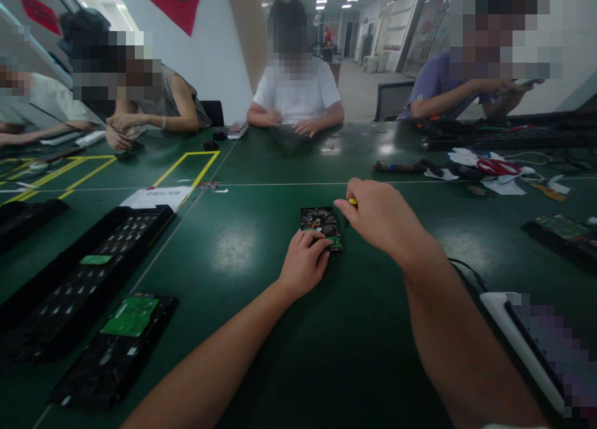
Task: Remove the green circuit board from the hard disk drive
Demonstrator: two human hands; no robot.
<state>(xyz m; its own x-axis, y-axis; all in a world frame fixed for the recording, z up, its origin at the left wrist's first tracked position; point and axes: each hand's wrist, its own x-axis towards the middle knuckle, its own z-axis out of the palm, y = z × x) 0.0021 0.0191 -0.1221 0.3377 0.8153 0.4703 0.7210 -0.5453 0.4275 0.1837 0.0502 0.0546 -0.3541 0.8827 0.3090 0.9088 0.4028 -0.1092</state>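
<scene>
A hard drive (318, 217) lies flat on the green table, with its dark body and a strip of green circuit board showing. My left hand (305, 261) grips its near end, fingers over the board and thumb at the right side. Just right of the drive, my right hand (380, 214) is curled around a yellow-handled tool (353, 201). Only a small yellow bit of that tool shows; the rest is hidden by the hand, so its kind is unclear.
To the left are a long black tray (88, 261) with a green board in it and another hard drive (130, 317). At right lie a screen device (527, 348), a black electric screwdriver (398, 167) and a red cable bundle (499, 166). Several people sit across the table.
</scene>
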